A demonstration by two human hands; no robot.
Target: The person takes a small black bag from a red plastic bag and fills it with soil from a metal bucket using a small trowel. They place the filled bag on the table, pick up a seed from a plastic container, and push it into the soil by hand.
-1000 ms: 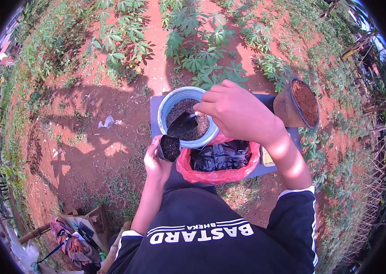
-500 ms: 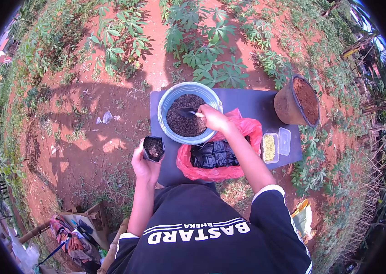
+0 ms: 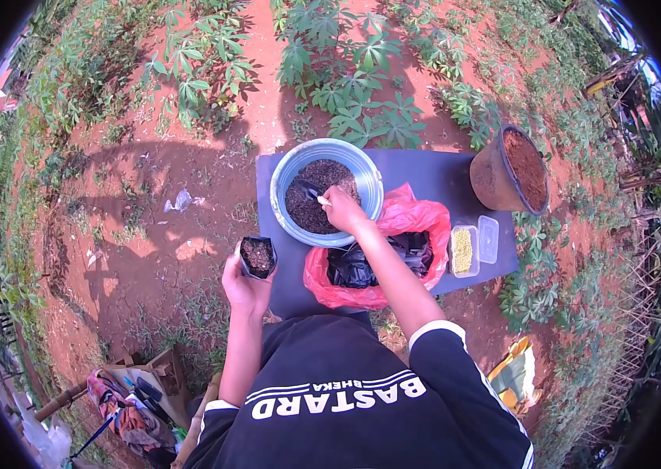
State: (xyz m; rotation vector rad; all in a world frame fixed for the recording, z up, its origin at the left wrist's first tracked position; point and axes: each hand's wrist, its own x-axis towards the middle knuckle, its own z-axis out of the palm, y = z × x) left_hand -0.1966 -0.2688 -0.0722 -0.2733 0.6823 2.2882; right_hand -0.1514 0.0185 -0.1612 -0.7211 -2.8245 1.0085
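My left hand (image 3: 247, 292) gripped the bag (image 3: 258, 257) upright, maybe against spilling; my right (image 3: 341, 209) grasped the trowel (image 3: 311, 190).

The table (image 3: 424, 173) carries the basin (image 3: 278, 195) under the right hand (image 3: 341, 209), the bag (image 3: 322, 288) nearer the body, and, right of this hand, the box (image 3: 463, 252), lid (image 3: 488, 239) and pot (image 3: 491, 181).

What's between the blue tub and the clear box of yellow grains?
A red plastic bag holding black plastic, with the right forearm crossing above; head view.
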